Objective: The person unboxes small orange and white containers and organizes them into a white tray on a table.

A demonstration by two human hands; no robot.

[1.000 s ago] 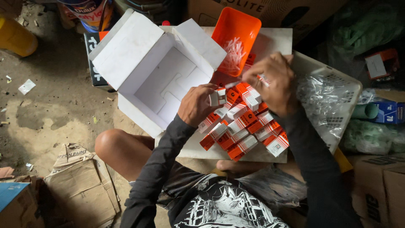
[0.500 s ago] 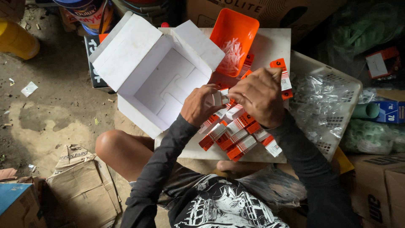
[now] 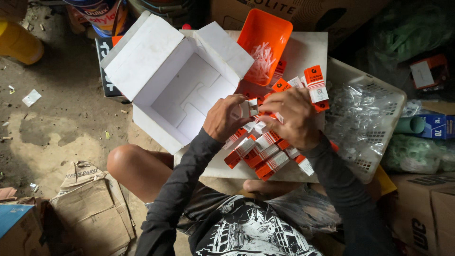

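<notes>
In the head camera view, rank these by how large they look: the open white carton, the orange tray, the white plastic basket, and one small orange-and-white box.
1. Open white carton
2. White plastic basket, partly hidden, so its place against the carton is unsure
3. Orange tray
4. Small orange-and-white box

One white carton [image 3: 175,80], one orange tray [image 3: 265,40], two hands.

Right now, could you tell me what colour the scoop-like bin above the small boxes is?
Orange: the bin shows clearly in the head view.

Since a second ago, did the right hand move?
Yes. The right hand came down from beside the orange tray, toward the left hand.
</notes>
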